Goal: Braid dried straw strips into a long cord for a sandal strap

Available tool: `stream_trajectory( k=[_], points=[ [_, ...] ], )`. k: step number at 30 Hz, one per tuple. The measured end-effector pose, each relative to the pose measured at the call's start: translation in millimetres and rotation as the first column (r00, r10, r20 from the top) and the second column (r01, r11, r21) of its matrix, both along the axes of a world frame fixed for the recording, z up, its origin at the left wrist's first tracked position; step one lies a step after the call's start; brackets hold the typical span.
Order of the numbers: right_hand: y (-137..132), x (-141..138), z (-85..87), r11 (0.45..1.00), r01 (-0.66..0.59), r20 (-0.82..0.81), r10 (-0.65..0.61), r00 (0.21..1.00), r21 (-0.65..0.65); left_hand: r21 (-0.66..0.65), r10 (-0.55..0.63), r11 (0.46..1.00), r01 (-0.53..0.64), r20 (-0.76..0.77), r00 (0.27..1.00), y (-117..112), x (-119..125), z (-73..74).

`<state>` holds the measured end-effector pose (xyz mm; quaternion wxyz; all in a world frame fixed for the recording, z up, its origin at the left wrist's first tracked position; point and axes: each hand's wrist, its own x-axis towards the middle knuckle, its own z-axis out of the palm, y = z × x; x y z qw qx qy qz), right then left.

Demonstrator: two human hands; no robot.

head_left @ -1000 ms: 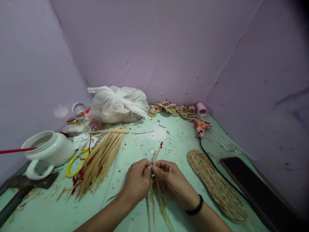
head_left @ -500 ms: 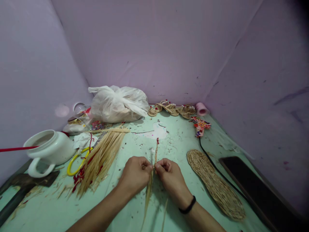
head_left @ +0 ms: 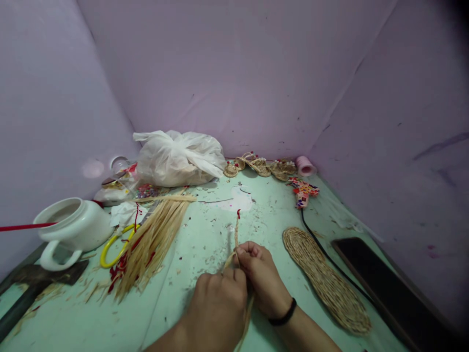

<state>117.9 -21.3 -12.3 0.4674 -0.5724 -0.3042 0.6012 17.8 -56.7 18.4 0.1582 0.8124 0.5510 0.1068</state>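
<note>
A short top part of the straw braid [head_left: 236, 230] is plaited; the strands [head_left: 247, 317] below are left loose. Above the green table's [head_left: 205, 225] middle, it is pinched by the right hand [head_left: 262, 274]. The left hand's [head_left: 220, 303] fingertips are hidden, so their grip cannot be told. The red tip [head_left: 238, 213] is pointed away, the braid stretched nearly straight ahead.

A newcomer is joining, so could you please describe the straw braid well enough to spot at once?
On the green tabletop, find the right hand with the black wristband. The straw braid juts from its grip toward the wall. Unlike the loose straw bundle to the left, it is one narrow plait with a red tip.
</note>
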Motion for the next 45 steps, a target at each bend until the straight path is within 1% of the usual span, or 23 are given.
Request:
stream_trajectory(
  k=[2,4,5,6,7,8,9,10,11,12,14,17,20,23,25,27,30,33,36,39,41,43,45],
  points=[
    [0.2,1.0,1.3,1.000,-0.008,-0.010,0.008,1.000,-0.005,0.001,0.026,1.000,-0.026,0.161,0.987,8.7,-7.0,6.1],
    [-0.4,0.8,2.6,0.999,-0.036,-0.020,0.036,0.999,0.008,-0.050,0.194,0.981,-0.189,0.347,0.917,21.5,-14.6,13.4],
    [-0.9,0.2,3.3,0.998,-0.053,-0.014,0.053,0.998,0.020,-0.150,0.306,0.952,-0.267,0.412,0.858,28.0,-17.4,16.2],
    [-1.6,-0.6,3.9,0.997,-0.072,0.002,0.072,0.997,0.034,-0.307,0.403,0.908,-0.284,0.456,0.794,33.8,-19.4,17.9],
    [-2.4,-1.6,4.4,0.995,-0.092,0.022,0.091,0.996,0.048,-0.482,0.486,0.840,-0.249,0.463,0.741,38.4,-20.3,18.5],
    [-3.0,-2.5,4.8,0.992,-0.110,0.041,0.107,0.993,0.060,-0.628,0.547,0.756,-0.181,0.456,0.702,41.8,-20.4,18.0],
    [-3.6,-3.4,4.9,0.989,-0.127,0.052,0.124,0.991,0.071,-0.731,0.587,0.675,-0.099,0.452,0.672,44.1,-20.0,16.6],
    [-3.9,-4.2,4.8,0.986,-0.147,0.053,0.143,0.988,0.081,-0.790,0.613,0.613,-0.027,0.453,0.647,45.4,-19.4,14.6],
    [-4.1,-4.9,4.4,0.982,-0.165,0.050,0.161,0.986,0.091,-0.817,0.630,0.576,0.022,0.461,0.625,46.2,-18.8,12.4],
    [-4.1,-5.5,3.7,0.979,-0.179,0.047,0.175,0.983,0.102,-0.828,0.644,0.559,0.047,0.469,0.605,46.8,-18.5,10.2],
    [-3.9,-6.6,1.9,0.974,-0.194,0.053,0.188,0.981,0.122,-0.834,0.667,0.551,0.034,0.465,0.582,47.9,-19.0,6.7],
    [-4.0,-7.8,-0.6,0.977,-0.171,0.094,0.160,0.983,0.129,-0.827,0.674,0.562,-0.032,0.435,0.597,50.5,-20.9,2.5],
    [-4.6,-7.0,-0.4,0.981,-0.152,0.174,0.129,0.976,0.121,-0.791,0.669,0.608,-0.067,0.465,0.580,52.8,-21.2,-3.0],
    [-3.7,-2.3,3.6,0.973,-0.181,0.287,0.134,0.949,0.144,-0.738,0.663,0.670,-0.082,0.544,0.515,53.5,-20.0,-10.3],
    [-1.8,2.1,7.8,0.969,-0.201,0.356,0.139,0.924,0.141,-0.713,0.665,0.693,-0.105,0.577,0.473,53.3,-19.3,-14.9],
    [0.4,6.1,12.3,0.972,-0.217,0.400,0.163,0.902,0.093,-0.701,0.676,0.699,-0.141,0.584,0.450,52.7,-18.8,-18.7],
    [0.5,8.1,17.7,0.970,-0.241,0.427,0.208,0.880,0.024,-0.694,0.693,0.693,-0.197,0.566,0.447,51.3,-18.0,-22.6],
    [-6.3,4.3,20.6,0.960,-0.275,0.475,0.221,0.852,0.046,-0.682,0.711,0.689,-0.248,0.569,0.412,50.2,-15.7,-23.7],
    [-17.9,-2.1,20.6,0.928,-0.349,0.614,0.200,0.763,0.132,-0.690,0.736,0.674,-0.262,0.598,0.318,49.4,-11.9,-19.7],
    [-27.9,-7.9,16.7,0.861,-0.465,0.798,0.127,0.589,0.206,-0.742,0.782,0.622,-0.251,0.568,0.257,48.9,-8.1,-11.9],
    [-31.7,-10.6,13.0,0.809,-0.540,0.869,0.077,0.489,0.232,-0.763,0.797,0.602,-0.234,0.559,0.230,48.4,-6.1,-8.5],
    [-33.4,-11.9,11.1,0.767,-0.592,0.902,0.042,0.429,0.246,-0.771,0.802,0.597,-0.222,0.558,0.214,48.1,-4.8,-8.8],
    [-33.2,-11.0,12.8,0.733,-0.632,0.910,0.044,0.412,0.251,-0.762,0.793,0.608,-0.222,0.569,0.217,48.0,-4.5,-12.3]
  ],
)
